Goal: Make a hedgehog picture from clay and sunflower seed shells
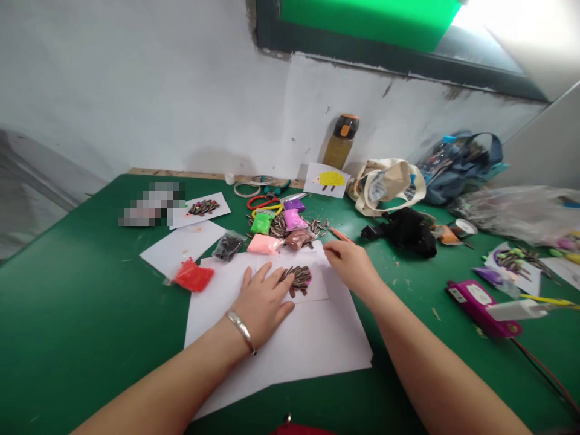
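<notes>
Left grip point(260, 305) lies open and flat, fingers spread, on a white paper sheet point(290, 356), with a silver bangle point(241, 330) at its wrist. Right grip point(351, 266) hangs narrow and curved at the sheet's far edge; whether it pinches anything is too small to tell. Striped sunflower seeds point(295, 281) sit clustered on the paper between both grips, below a pink clay packet point(264, 244) on the green tabletop point(81, 338).

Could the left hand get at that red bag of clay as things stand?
Probably yes: the left hand lies flat on white paper, and the red bag of clay sits off to its side, with only paper between them.
</notes>
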A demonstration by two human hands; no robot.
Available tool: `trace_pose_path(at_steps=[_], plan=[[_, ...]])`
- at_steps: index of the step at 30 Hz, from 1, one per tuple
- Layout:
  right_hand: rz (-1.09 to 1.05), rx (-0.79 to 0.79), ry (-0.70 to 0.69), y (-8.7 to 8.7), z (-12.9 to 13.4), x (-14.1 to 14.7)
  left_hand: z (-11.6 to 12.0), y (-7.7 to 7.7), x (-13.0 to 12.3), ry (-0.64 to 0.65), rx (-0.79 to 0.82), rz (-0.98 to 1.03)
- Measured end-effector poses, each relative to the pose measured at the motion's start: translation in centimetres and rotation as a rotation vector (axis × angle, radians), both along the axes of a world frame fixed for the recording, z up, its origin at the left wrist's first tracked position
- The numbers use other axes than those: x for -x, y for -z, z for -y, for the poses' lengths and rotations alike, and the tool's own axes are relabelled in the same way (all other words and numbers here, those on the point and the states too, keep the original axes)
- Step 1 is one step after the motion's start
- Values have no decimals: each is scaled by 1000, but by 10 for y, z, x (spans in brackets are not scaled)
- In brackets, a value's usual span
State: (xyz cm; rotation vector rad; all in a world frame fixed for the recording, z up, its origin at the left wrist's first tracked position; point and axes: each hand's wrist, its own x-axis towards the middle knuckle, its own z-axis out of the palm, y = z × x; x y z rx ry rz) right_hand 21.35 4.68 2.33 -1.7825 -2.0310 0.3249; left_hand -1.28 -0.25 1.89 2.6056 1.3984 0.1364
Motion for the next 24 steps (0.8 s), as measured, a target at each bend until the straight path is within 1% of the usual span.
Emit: trace_pose_path(at_steps=[2,7,10,13,15,17,21,22,24], plan=[[161,1,-28,0,-16,-3,0,0,1,2,9,-1],[238,-14,-14,9,-50,-5,0,4,3,13,-4,23],[271,-1,-28,15,-59,-5,0,5,3,13,-3,27],[302,10,-11,20,-61,-4,0,5,3,15,-3,25],[321,10,13,20,-60,-3,0,4,3,18,-2,24],[335,3,34,17,-54,-1,0,4,3,17,4,23],[315,-8,74,0,-30,-1,0,2,2,10,13,24],[286,-14,82,-4,-21,0,0,1,2,9,16,22],[57,-6,56,-10,-2,2,1,0,1,7,22,18]])
